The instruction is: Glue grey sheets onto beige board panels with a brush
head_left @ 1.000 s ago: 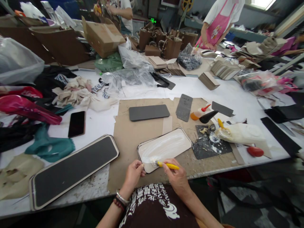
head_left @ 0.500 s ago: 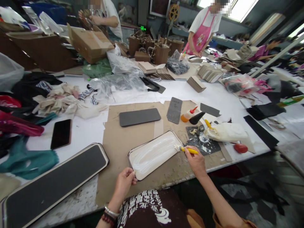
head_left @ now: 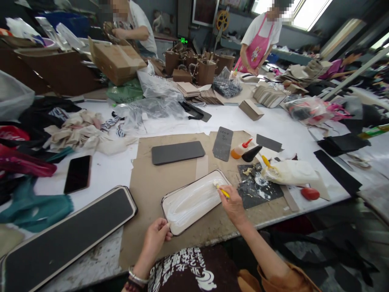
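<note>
A rounded rectangular panel [head_left: 194, 200] smeared with white glue lies on brown cardboard [head_left: 152, 182] in front of me. My left hand [head_left: 156, 237] pinches its near left corner, fingers closed on the edge. My right hand [head_left: 232, 202] is shut on a yellow-handled brush [head_left: 223, 191], whose glue-laden tip rests on the panel's far right corner. A dark palette sheet [head_left: 258, 188] spotted with glue lies just right of the panel.
A long black padded panel [head_left: 67, 233] lies at the left, a phone [head_left: 78, 173] beyond it. A grey panel [head_left: 178, 152], glue bottle [head_left: 240, 149], plastic bag [head_left: 291, 172] and red object [head_left: 309, 193] surround the work. Two other people stand at the table's far side.
My right hand swept the brush from the panel's near edge out to its right end, then back onto the far right corner. The left hand kept its hold on the near corner.
</note>
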Tool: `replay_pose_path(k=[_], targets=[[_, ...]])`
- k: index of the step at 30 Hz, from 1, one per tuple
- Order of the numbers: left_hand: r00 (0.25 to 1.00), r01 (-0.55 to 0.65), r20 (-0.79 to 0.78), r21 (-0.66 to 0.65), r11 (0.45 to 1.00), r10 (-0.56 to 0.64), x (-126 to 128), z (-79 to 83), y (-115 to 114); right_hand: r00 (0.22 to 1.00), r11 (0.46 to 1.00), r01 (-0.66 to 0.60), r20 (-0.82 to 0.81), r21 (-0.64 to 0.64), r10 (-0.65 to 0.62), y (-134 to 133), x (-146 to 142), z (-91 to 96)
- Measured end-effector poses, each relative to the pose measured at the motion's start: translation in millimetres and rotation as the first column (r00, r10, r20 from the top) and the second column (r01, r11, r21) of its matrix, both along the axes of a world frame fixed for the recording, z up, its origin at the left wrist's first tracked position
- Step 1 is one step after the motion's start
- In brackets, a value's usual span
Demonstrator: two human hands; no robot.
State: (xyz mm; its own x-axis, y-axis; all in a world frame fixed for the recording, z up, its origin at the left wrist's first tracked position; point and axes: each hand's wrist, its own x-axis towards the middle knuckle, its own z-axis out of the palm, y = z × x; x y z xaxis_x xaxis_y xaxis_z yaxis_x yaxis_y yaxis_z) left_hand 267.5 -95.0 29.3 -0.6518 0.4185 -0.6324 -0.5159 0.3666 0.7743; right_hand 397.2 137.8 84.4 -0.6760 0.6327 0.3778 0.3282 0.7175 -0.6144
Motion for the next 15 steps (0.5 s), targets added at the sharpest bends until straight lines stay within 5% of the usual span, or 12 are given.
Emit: replay_pose_path(k=[5, 8, 11, 15], targets=[[1.0, -0.012, -0.004, -0.011, 1.0, 0.012, 1, 4.1, 1, 0.962, 0.937, -0.272, -0.045, -0.217, 0.269, -70, -22, 6.1], [1.0, -0.018, 0.0, -0.014, 1.0, 0.018, 0, 6.9, 2, 0.963, 0.907, -0.268, -0.075, -0.324, 0.258, -85, -31, 10.7], [1.0, -0.022, 0.014, -0.019, 1.0, 0.023, 0, 9.0, 3, 0.983, 0.942, -0.179, -0.084, -0.285, 0.161, -57, -35, 7.1], [0.999, -0.038, 0.018, -0.021, 0.999, 0.039, 0, 8.3, 3, 0.999, 0.995, 0.009, -0.05, -0.097, -0.014, 12, -28, -2.5]])
